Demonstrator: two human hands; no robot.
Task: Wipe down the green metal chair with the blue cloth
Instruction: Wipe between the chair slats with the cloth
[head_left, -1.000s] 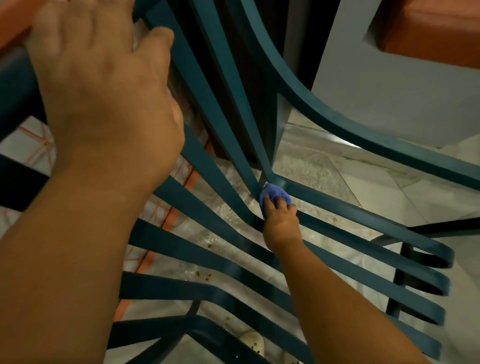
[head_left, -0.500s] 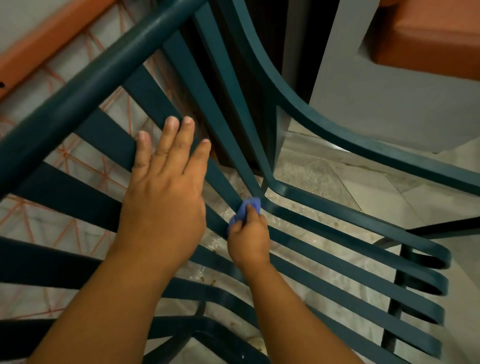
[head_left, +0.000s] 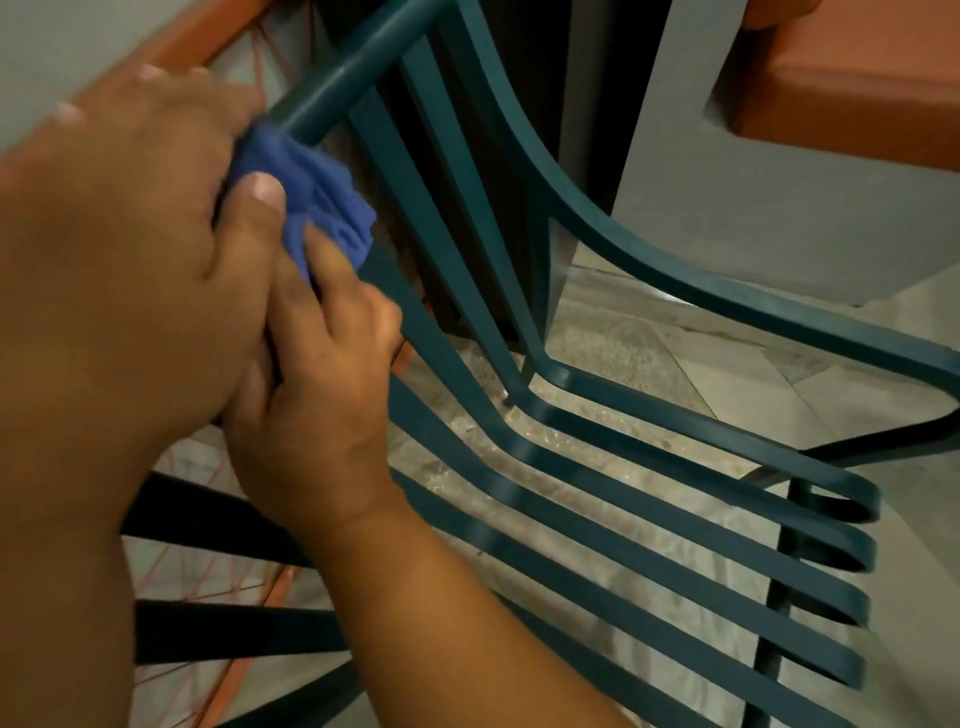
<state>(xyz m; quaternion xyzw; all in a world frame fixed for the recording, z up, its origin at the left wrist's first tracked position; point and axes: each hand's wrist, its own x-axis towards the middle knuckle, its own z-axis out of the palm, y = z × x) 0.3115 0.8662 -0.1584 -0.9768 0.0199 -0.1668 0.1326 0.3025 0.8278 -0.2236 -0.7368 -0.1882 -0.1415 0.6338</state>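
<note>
Raised, both hands pinch blue cloth

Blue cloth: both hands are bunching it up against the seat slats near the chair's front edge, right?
Not quite. The head view shows both hands, left hand and right hand, on the blue cloth, but it is held up at the round top rail of the green chair's backrest, not down at the seat slats near the front edge.

Bunched blue cloth against green slatted chair
</note>
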